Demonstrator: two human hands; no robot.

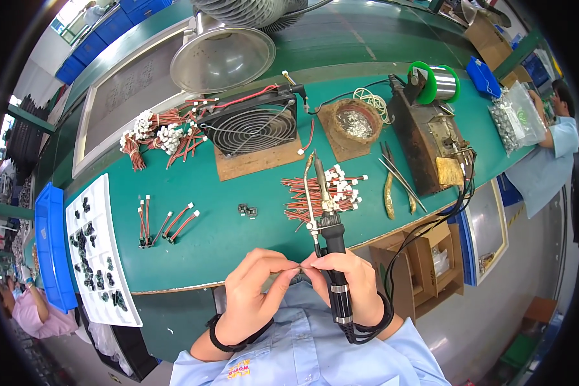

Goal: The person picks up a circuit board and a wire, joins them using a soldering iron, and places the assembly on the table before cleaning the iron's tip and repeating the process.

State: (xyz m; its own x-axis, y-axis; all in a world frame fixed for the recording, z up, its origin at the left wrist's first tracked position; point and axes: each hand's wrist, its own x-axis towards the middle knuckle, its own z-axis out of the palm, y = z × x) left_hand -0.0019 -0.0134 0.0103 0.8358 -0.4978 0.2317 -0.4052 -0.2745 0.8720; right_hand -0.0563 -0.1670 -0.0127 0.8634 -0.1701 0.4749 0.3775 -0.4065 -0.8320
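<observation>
My left hand (pixel 251 293) is closed in a pinch at the table's near edge, its fingertips meeting those of my right hand (pixel 360 283). Something tiny and thin shows between them, too small to name. A soldering iron (pixel 333 238) with a black handle and a metal feed tube rests in my right hand, tip pointing away from me. Beyond the iron lies a pile of red-and-black wires with white connectors (pixel 299 196). A few small dark parts (pixel 247 210) sit left of it. Further left, several wires joined to dark parts (pixel 147 225) lie on the green mat.
A fan (pixel 254 128), a round solder-stained bowl (pixel 360 119), a soldering station (pixel 424 135) and a solder spool (pixel 445 83) stand behind. Pliers (pixel 388 193) and tweezers (pixel 405 183) lie right. A white tray (pixel 100 193) and blue tray (pixel 55 244) stand left. Black cables (pixel 399 251) hang right.
</observation>
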